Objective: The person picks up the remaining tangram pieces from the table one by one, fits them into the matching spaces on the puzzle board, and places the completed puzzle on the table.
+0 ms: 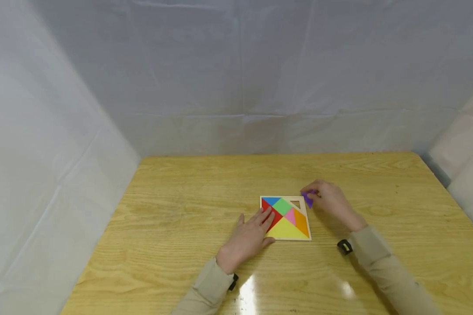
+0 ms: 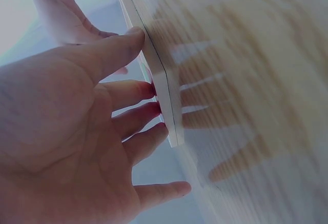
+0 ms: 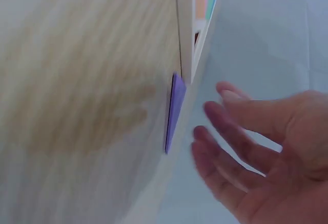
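A square tangram puzzle board (image 1: 303, 204) with a pale wooden rim holds bright pieces: a blue triangle (image 1: 270, 201), green square (image 1: 282, 205), pink triangle (image 1: 290, 216), orange parallelogram (image 1: 301, 223), large yellow triangle (image 1: 285, 230) and a red piece (image 1: 277, 217). Its upper right corner shows a small brown opening. My left hand (image 1: 248, 236) rests on the board's left side, fingers outstretched over the red piece, thumb at the near edge. Flat on the table beside the upper right corner lies a purple triangle (image 3: 175, 111). My right hand (image 1: 332, 200) hovers over it, fingers loosely bent and apart from it in the right wrist view.
The wooden table (image 1: 173, 227) extends around the board on all sides. Pale sheeting (image 1: 240, 87) hangs behind it and at both sides. Black bands (image 1: 344, 247) circle both wrists at the sleeves.
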